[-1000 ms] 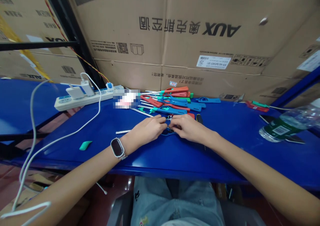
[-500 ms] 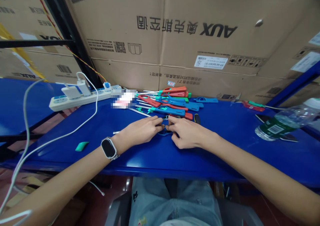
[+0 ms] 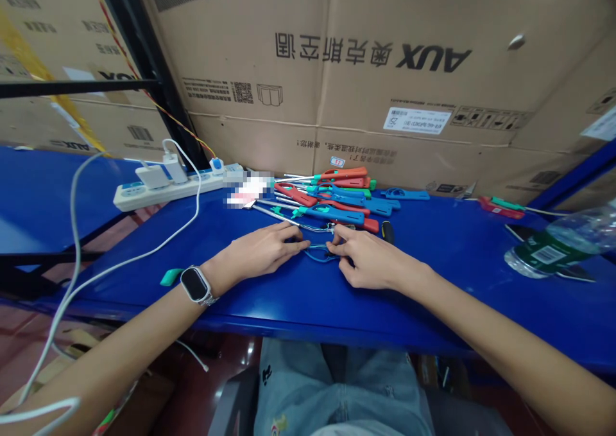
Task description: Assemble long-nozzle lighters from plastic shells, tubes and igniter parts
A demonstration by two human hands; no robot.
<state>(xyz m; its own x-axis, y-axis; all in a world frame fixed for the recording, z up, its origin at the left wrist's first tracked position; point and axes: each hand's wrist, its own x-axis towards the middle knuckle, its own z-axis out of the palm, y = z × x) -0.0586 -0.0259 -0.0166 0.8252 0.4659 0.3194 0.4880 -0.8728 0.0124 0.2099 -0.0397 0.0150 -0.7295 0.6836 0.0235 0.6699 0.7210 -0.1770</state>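
Between my two hands lies a blue long-neck lighter [image 3: 317,257], its handle loop low over the tabletop and a thin pale wire or rod running above it. My left hand [image 3: 269,250], with a watch [image 3: 196,286] on the wrist, pinches the lighter's left part with its fingertips. From the other side, my right hand [image 3: 373,256] has thumb and fingers closed on its right end, covering much of it. Just beyond my hands is a pile of red, blue and orange long-neck lighters [image 3: 337,214] with metal tubes pointing left.
A white power strip [image 3: 183,192] with plugs and cables sits at the left. A small green piece [image 3: 170,277] lies near my left wrist. To the right are a screwdriver-like handle [image 3: 387,232], a red lighter [image 3: 500,209] and a bottle [image 3: 548,250]. Cardboard boxes [image 3: 356,121] stand behind.
My hands have moved slightly apart, exposing more of the blue lighter and the thin wire or rod between them. The whole view has shifted a little.
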